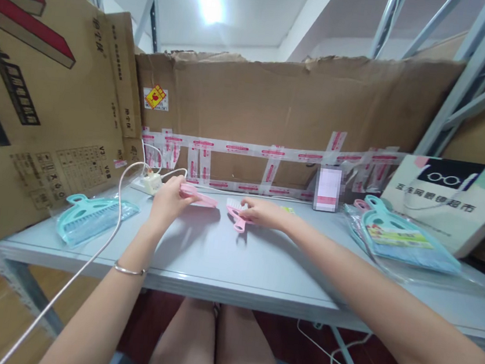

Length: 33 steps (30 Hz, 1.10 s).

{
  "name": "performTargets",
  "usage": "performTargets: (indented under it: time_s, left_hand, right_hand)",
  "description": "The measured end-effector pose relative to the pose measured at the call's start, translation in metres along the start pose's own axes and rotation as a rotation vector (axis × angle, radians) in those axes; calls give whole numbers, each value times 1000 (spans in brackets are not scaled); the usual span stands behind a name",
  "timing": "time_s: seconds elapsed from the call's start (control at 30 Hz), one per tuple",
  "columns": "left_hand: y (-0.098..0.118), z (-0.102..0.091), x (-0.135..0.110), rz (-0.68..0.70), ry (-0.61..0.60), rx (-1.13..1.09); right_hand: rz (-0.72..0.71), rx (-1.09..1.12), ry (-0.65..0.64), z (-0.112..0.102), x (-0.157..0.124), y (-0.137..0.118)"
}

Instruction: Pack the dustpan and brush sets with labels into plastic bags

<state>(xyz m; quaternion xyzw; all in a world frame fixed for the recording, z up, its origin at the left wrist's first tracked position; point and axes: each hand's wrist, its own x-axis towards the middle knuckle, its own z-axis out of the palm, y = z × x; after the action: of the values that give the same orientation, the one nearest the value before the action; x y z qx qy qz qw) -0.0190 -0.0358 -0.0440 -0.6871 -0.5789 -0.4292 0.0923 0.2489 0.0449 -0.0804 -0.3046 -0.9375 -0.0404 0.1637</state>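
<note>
My left hand (170, 198) is closed on a pink dustpan (200, 197), seen nearly edge-on just above the table. To its right, my right hand (260, 212) grips a small pink hand brush (238, 219) whose white bristles point away from me. The brush's handle end, with a hole in it, faces my side of the table. A narrow gap separates the brush from the dustpan. My fingers hide part of both things.
A blue dustpan set (93, 217) in clear wrap lies at the left. More wrapped sets (403, 232) are stacked at the right, before a white box (454, 200). A white cable (118, 220) crosses the left side. Cardboard (286, 105) walls the back; a phone (328, 190) leans there.
</note>
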Motion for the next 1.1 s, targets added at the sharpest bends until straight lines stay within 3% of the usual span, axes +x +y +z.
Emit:
performTargets:
  time_s: [0.17, 0.37, 0.5, 0.7, 0.8, 0.97, 1.1]
  left_hand:
    - [-17, 12, -12, 163, -346, 161]
    - [-24, 40, -15, 198, -629, 307]
    - [-23, 46, -14, 205, -653, 230]
    - [-21, 38, -15, 153, -660, 113]
    - [-21, 40, -11, 165, -643, 145]
    - [-27, 49, 3, 177, -700, 180]
    - [-45, 55, 9, 218, -675, 166]
  right_hand:
    - [19, -60, -188, 9, 5, 13]
    - [32, -18, -90, 31, 15, 23]
    - [201, 89, 162, 25, -9, 35]
    - [540, 122, 466, -26, -114, 69]
    - [582, 75, 447, -33, -148, 64]
    - [410, 77, 327, -19, -130, 30]
    - [552, 14, 365, -33, -125, 44]
